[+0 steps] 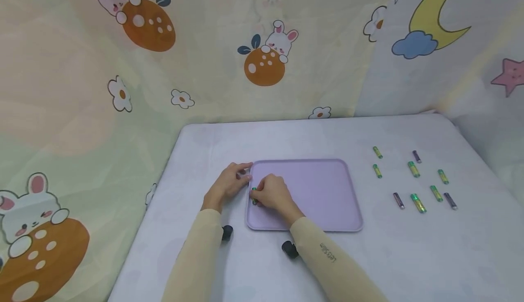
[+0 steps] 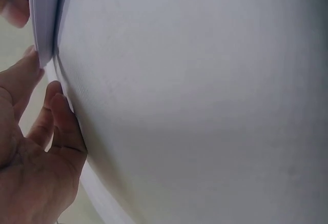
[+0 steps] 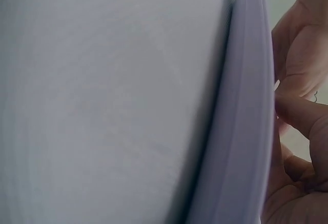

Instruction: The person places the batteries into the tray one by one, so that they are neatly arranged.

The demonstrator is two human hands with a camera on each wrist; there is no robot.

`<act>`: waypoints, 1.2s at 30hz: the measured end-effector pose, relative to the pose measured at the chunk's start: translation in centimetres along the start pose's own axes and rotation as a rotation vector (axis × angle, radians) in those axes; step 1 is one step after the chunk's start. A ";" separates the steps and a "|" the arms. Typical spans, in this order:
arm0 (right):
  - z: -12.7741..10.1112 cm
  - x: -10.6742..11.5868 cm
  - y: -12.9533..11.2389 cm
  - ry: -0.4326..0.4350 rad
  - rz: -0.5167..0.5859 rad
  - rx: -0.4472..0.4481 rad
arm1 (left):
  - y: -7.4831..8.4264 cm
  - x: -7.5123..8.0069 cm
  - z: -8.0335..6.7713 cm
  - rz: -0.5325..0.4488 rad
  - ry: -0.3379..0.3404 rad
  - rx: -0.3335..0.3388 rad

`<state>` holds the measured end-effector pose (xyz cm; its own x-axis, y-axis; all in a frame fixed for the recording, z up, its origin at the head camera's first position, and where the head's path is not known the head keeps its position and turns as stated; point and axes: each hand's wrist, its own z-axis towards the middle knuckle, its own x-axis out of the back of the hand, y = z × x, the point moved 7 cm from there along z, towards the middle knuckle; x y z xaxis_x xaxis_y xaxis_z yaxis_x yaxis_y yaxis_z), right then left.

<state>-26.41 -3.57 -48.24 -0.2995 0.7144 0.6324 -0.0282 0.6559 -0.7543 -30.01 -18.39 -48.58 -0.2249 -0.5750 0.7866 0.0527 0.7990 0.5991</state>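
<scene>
A lilac tray (image 1: pixel 319 193) lies flat on the white table. My left hand (image 1: pixel 244 173) is at the tray's far-left corner and pinches the rim (image 2: pixel 43 24) between thumb and fingers (image 2: pixel 61 116). My right hand (image 1: pixel 260 195) rests on the tray's left side, its fingers curled round a small green battery (image 1: pixel 254 198) that touches the tray next to the left rim. In the right wrist view I see only the tray rim (image 3: pixel 246 106) and curled fingers (image 3: pixel 302 126); the battery is hidden there.
Several loose batteries lie in rows on the table right of the tray: green ones (image 1: pixel 413 168) and purple ones (image 1: pixel 399 200). The table (image 1: pixel 471 247) has soft edges, and printed fabric walls (image 1: pixel 123 88) close in behind and on both sides.
</scene>
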 end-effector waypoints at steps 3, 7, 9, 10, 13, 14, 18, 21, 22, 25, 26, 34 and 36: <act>-0.2 0.1 0.0 0.000 -0.003 -0.006 | 0.2 -0.3 0.0 -0.007 -0.014 -0.012; -0.4 0.3 -0.2 -0.004 -0.020 0.021 | 0.3 -0.3 0.0 -0.007 -0.006 0.000; -0.6 0.4 -0.4 -0.008 -0.028 0.041 | 0.2 -0.1 -0.1 -0.003 0.000 0.007; -0.6 0.5 -0.5 -0.009 -0.035 0.048 | 0.2 -0.1 -0.1 -0.002 0.000 0.008; -0.8 0.8 -0.6 -0.012 -0.058 0.060 | 0.1 0.0 -0.1 0.009 -0.001 0.006; -0.9 0.9 -0.6 -0.013 -0.066 0.064 | 0.1 0.0 -0.1 0.009 0.000 0.007; -1.4 1.7 -0.3 -0.020 -0.087 0.071 | -0.3 0.0 -0.2 0.015 0.004 0.024; -1.9 2.9 0.3 -0.011 -0.094 0.068 | -0.4 -0.2 -0.2 0.010 -0.005 0.032; -2.0 3.4 0.4 -0.006 -0.098 0.067 | -0.4 -0.3 -0.2 0.006 -0.007 0.033; -2.6 5.1 1.1 0.010 -0.094 0.063 | -0.4 -0.4 -0.3 -0.001 -0.008 0.042; -2.7 5.6 1.3 0.015 -0.094 0.061 | -0.3 -0.4 -0.3 -0.001 -0.007 0.045; -3.6 9.7 4.6 0.070 -0.110 0.079 | -0.2 -0.4 -0.3 -0.004 0.001 0.042; -3.9 10.5 5.3 0.084 -0.117 0.076 | -0.1 -0.4 -0.3 -0.010 0.002 0.040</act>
<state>-26.00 8.36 -44.92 -0.2087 0.6540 0.7271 -0.1316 0.7180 -0.6835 -29.67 -18.32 -48.93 -0.2229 -0.5831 0.7812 0.0112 0.7998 0.6002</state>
